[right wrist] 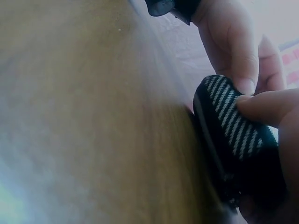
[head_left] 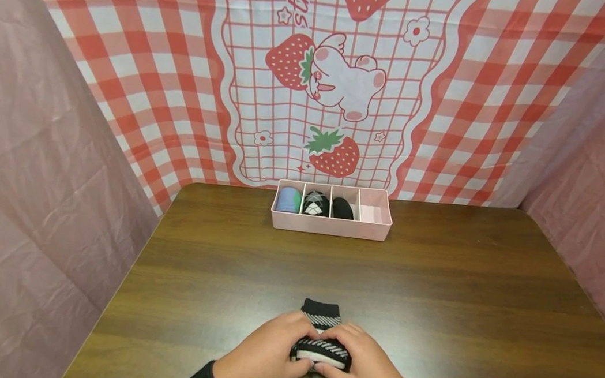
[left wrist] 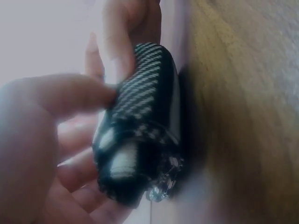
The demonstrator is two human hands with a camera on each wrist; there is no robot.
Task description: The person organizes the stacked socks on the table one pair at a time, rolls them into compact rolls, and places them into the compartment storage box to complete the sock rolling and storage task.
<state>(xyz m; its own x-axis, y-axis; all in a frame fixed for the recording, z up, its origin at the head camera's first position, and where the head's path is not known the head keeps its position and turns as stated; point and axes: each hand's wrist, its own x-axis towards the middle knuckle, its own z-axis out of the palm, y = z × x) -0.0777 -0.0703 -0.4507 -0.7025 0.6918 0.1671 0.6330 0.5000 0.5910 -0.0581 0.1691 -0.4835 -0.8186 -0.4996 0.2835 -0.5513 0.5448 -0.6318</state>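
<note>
A black sock with white slanted stripes (head_left: 323, 352) is rolled part way up near the table's front edge, its flat black end pointing away from me. My left hand (head_left: 266, 351) grips the roll from the left, and my right hand (head_left: 367, 363) from the right. Both thumbs lie on the near side, with fingers curled over the far side. In the left wrist view the sock (left wrist: 140, 88) shows its coiled layers at one end. The right wrist view has the striped roll (right wrist: 233, 116) close above the wood, thumbs pressing it.
At the table's (head_left: 214, 264) back edge stands a pink divided box (head_left: 331, 226). From the left it holds a blue-green roll (head_left: 288, 200), a black argyle roll (head_left: 315, 204) and a black roll (head_left: 342, 209); the rightmost compartment shows its floor. A checkered strawberry cloth (head_left: 173, 88) hangs behind.
</note>
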